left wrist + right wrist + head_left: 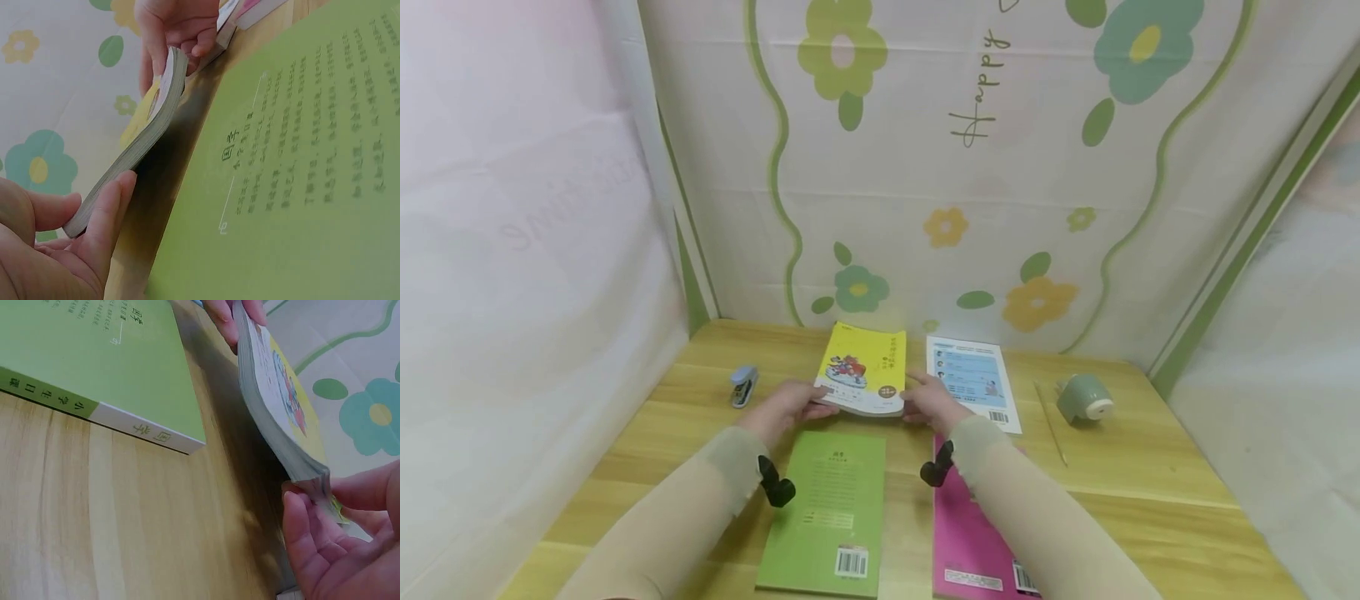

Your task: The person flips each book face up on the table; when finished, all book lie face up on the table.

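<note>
A yellow paperback (pixel 863 369) is held between both hands, its near edge off the wooden table (pixel 1120 467). My left hand (pixel 805 406) grips its near left corner and my right hand (pixel 919 402) grips its near right corner. In the left wrist view, the left hand (pixel 94 219) has its thumb and fingers round the paperback's page edge (pixel 140 147), and the right hand (pixel 181 34) shows at the far corner. In the right wrist view, the right hand (pixel 319 519) pinches the paperback's corner (pixel 275 406), which hangs above the tabletop.
A green book (pixel 831 508) lies just in front of the paperback, and a pink book (pixel 973 546) lies under my right forearm. A white and blue booklet (pixel 973 379), a pencil (pixel 1051 414) and a green sharpener (pixel 1084 398) are to the right. A small stapler (pixel 744 385) sits to the left.
</note>
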A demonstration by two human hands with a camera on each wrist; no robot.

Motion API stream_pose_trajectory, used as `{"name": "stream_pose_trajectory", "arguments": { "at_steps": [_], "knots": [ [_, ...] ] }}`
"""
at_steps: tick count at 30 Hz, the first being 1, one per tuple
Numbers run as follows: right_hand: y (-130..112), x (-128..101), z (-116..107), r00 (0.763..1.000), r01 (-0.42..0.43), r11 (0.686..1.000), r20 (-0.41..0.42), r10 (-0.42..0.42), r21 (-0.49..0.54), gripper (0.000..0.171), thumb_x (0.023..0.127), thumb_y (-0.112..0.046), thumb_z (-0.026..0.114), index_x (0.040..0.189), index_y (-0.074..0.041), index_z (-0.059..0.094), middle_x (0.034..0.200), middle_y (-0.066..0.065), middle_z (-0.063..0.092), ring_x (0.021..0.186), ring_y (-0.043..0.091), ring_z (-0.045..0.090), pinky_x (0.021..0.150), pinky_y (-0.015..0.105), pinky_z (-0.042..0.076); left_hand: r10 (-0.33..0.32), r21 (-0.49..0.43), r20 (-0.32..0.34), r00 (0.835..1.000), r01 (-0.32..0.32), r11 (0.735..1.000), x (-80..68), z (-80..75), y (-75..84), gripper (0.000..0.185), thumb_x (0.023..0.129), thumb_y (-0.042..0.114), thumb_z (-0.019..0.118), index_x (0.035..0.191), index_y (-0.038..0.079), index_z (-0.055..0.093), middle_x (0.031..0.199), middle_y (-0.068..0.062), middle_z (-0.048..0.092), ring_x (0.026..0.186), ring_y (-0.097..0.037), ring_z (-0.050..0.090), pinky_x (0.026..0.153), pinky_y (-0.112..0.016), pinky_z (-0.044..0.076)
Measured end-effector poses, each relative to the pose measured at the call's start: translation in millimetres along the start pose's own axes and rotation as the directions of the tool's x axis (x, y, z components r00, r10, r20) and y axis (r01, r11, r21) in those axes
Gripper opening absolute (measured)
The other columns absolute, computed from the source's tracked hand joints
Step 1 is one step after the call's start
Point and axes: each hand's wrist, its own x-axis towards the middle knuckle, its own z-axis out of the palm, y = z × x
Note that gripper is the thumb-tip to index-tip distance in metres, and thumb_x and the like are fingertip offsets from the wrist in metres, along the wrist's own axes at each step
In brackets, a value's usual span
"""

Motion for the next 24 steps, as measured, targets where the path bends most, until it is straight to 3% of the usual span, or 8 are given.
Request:
{"name": "stream_pose_trajectory", "arguments": {
  "at_steps": [6,11,15,19,24],
  "knots": [
    [2,2,5,1.0,0.006,1.0,0.004,-0.006,0.011,0.076,0.088,0.007,0.058,0.156,-0.009,0.027,0.129,0.026,0.054,0.083,0.028,0.065,0.076,0.037,0.059,-0.014,0.048,-0.019,1.0,0.015,0.999,3.8,-3.9,0.4,0.036,0.099,0.002,0.054,0.13,-0.016,0.049,0.097,-0.026,0.069,0.081,-0.028,0.073,0.077,-0.031,0.059],
    [3,2,9,1.0,0.008,1.0,-0.029,-0.007,0.011,0.079,0.085,0.012,0.057,0.155,-0.009,0.028,0.141,0.029,0.043,0.076,0.026,0.063,0.074,0.037,0.059,-0.01,0.212,-0.027,1.0,0.016,0.977,4.2,-8.3,0.1,0.035,0.098,0.008,0.06,0.125,-0.014,0.054,0.084,-0.017,0.069,0.07,-0.02,0.069,0.072,-0.032,0.06],
    [3,1,12,0.999,0.01,1.0,-0.052,-0.011,-0.02,0.081,0.082,0.012,0.058,0.155,-0.01,0.029,0.141,0.029,0.044,0.074,0.027,0.064,0.073,0.038,0.059,0.006,0.356,-0.061,0.998,0.016,0.935,2.3,-11.6,0.5,0.031,0.096,0.011,0.062,0.117,-0.011,0.058,0.072,-0.01,0.062,0.061,-0.018,0.061,0.066,-0.033,0.06],
    [3,0,13,0.998,0.009,0.999,-0.057,-0.011,-0.043,0.082,0.081,0.013,0.058,0.155,-0.009,0.029,0.14,0.029,0.045,0.074,0.028,0.064,0.072,0.038,0.059,0.004,0.393,-0.069,0.998,0.023,0.919,0.0,-12.9,0.7,0.027,0.096,0.002,0.054,0.118,-0.013,0.053,0.077,-0.016,0.064,0.062,-0.021,0.064,0.065,-0.034,0.06],
    [5,-2,12,0.998,0.01,0.999,-0.059,-0.012,-0.043,0.081,0.082,0.013,0.057,0.155,-0.006,0.027,0.124,0.026,0.055,0.078,0.03,0.064,0.071,0.038,0.06,0.006,0.437,-0.048,0.999,0.016,0.899,-0.5,-14.4,-2.4,0.032,0.096,-0.002,0.051,0.125,-0.013,0.045,0.086,-0.022,0.066,0.064,-0.022,0.066,0.063,-0.032,0.06]
  ]
}}
